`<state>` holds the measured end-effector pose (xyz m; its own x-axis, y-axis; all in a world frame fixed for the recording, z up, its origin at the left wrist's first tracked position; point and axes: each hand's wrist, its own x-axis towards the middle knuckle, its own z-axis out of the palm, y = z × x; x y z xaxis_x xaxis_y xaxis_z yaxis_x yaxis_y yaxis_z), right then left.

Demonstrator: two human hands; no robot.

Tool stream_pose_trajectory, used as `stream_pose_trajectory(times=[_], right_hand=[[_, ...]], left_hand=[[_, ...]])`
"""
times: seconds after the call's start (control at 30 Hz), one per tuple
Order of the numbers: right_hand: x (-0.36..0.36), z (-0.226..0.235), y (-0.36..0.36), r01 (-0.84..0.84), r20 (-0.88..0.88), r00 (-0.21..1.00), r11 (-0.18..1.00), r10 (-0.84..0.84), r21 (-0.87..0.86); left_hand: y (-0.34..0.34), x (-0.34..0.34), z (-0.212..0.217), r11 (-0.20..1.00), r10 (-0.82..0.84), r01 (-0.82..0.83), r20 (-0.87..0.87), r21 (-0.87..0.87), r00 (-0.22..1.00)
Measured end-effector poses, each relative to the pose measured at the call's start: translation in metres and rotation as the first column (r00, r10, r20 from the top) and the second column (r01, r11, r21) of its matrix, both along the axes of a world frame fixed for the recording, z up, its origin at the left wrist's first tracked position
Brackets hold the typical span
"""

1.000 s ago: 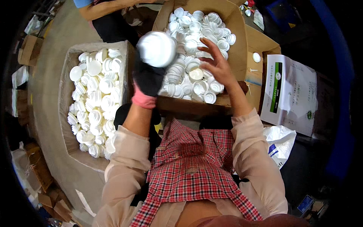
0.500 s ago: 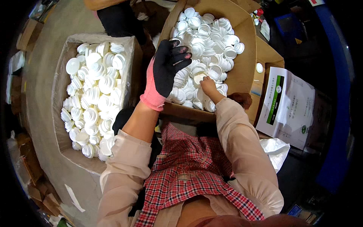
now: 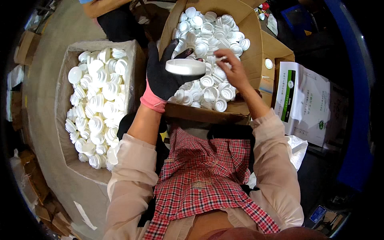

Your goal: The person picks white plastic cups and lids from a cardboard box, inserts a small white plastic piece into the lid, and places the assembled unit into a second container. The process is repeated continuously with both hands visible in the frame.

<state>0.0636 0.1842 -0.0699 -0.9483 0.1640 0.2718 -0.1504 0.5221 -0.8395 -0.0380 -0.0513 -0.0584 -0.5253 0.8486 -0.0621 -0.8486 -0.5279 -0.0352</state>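
Note:
My left hand, in a black glove with a pink cuff, holds a large round white plastic lid edge-on against its palm side. The fingers reach past the lid's far rim. To the right, my bare right hand is raised with fingers bent together; a thin white bit shows at the fingertips, too small to make out. Both hands are over an open cardboard box full of white ribbed plastic caps.
A second box, lined with clear plastic and filled with similar caps, stands at the left. Another person's dark-clad limb shows beyond it. A printed white carton and a white plastic bag lie at the right.
My right hand has lifted from the caps and moved up and right. A large white lid now shows in my left hand, which has shifted left and turned.

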Motion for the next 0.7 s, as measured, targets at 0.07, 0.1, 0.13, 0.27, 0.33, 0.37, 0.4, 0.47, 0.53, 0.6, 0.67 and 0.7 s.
stream_pose_trajectory(times=[0.07,0.1,0.13,0.27,0.33,0.37,0.4,0.47,0.53,0.6,0.67,0.7], right_hand=[[0.002,-0.081,0.013,-0.175,0.391,0.918,0.948,0.061,0.264],[0.014,-0.145,0.025,-0.333,0.414,0.900,0.827,0.136,0.452],[0.022,-0.170,0.015,-0.424,0.657,0.748,0.830,0.097,0.361],[0.038,-0.215,-0.005,-0.598,0.789,0.615,0.640,-0.020,0.482],[0.037,-0.231,0.005,-0.499,0.623,0.782,0.614,0.014,0.612],[0.031,-0.218,0.008,-0.411,0.536,0.844,0.641,-0.001,0.649],[0.023,-0.198,0.008,-0.323,0.444,0.896,0.663,-0.016,0.675],[0.005,-0.133,0.010,-0.055,0.354,0.919,0.834,-0.172,0.549],[-0.001,-0.078,0.019,0.215,0.150,0.955,0.945,-0.257,0.248],[0.002,-0.021,0.016,0.288,-0.140,0.957,0.895,-0.255,0.341],[0.010,0.019,-0.010,0.268,-0.142,0.955,0.963,-0.261,0.036],[0.014,0.032,-0.025,0.211,-0.156,0.962,0.972,-0.226,-0.106]], left_hand=[[-0.002,-0.004,-0.002,0.996,-0.062,0.061,0.005,0.069,0.998],[0.000,-0.006,-0.001,0.988,-0.107,0.106,0.004,0.109,0.994],[0.001,-0.002,0.005,0.996,-0.074,0.079,-0.128,0.039,0.989],[0.003,-0.005,-0.001,0.952,-0.019,-0.147,-0.533,-0.267,0.846],[0.002,-0.009,-0.012,0.986,0.090,-0.138,-0.400,-0.094,0.912],[0.002,-0.007,-0.014,0.985,0.138,-0.170,-0.432,-0.036,0.891],[-0.001,-0.004,-0.015,0.979,0.192,-0.205,-0.459,0.023,0.867],[-0.004,-0.004,-0.009,0.972,0.228,-0.187,-0.380,0.142,0.897],[-0.002,-0.005,0.001,0.977,0.205,-0.169,-0.370,0.129,0.906],[0.001,-0.003,0.003,0.965,0.212,-0.260,-0.570,-0.003,0.794],[0.013,0.006,0.002,0.772,0.052,-0.589,-0.899,-0.240,0.434],[0.015,0.013,0.006,0.871,0.207,-0.470,-0.763,-0.141,0.613]])
